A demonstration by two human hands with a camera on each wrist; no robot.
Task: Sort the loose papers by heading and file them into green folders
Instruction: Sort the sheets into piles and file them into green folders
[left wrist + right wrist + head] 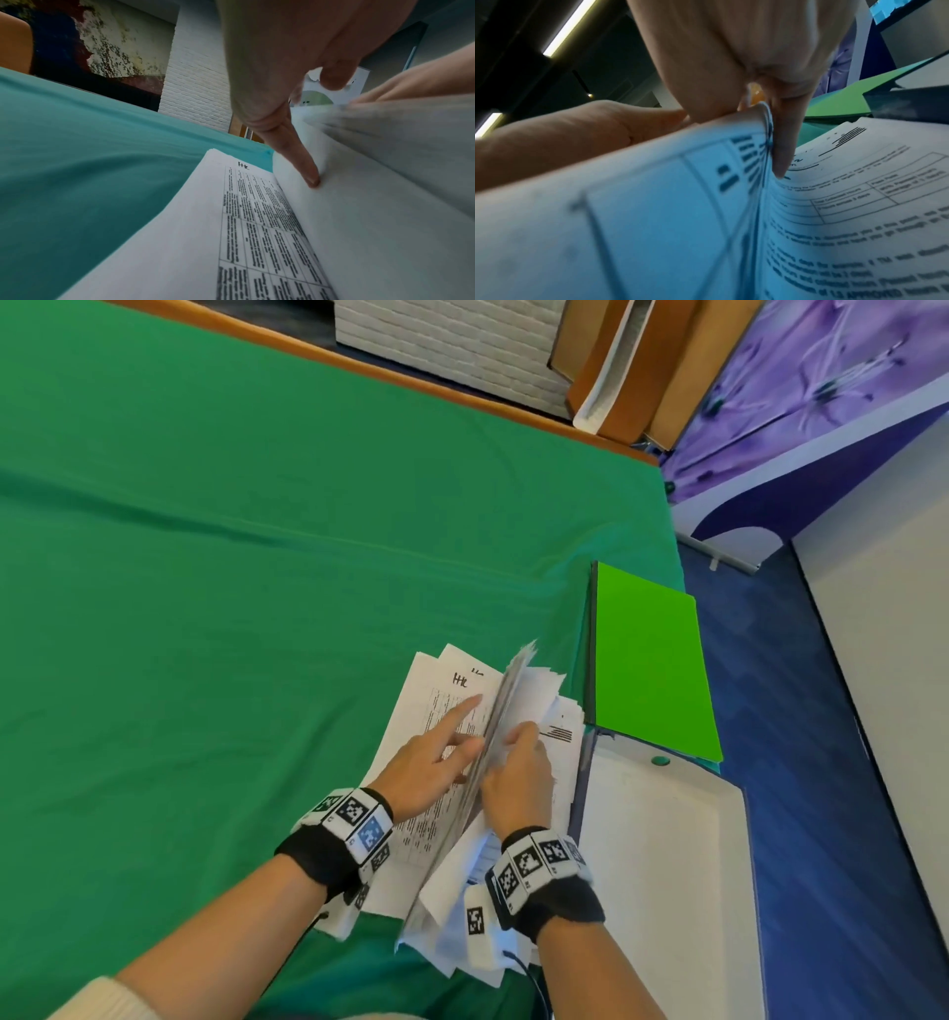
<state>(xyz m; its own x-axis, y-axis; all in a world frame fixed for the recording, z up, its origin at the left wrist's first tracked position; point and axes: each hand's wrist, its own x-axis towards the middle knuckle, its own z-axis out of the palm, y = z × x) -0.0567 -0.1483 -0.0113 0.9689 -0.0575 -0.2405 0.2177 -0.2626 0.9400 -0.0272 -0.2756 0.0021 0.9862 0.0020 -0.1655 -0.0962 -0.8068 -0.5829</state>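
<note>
A messy pile of printed papers [441,834] lies on the green cloth near the table's right end. My right hand [518,742] pinches a sheaf of sheets [506,701] and holds it up on edge; the right wrist view shows the fingers [782,146] curled over its top edge [654,203]. My left hand [452,737] stretches its index finger [295,158] against the raised sheets, above a table-printed page headed "HR" [257,223]. A bright green folder [647,660] lies shut just right of the pile.
A white open folder flap [662,865] with a green button [660,761] lies at the table's right edge, under the green folder's near corner. Broad green cloth [231,608] spreads left and far. Blue floor [821,814] drops off to the right.
</note>
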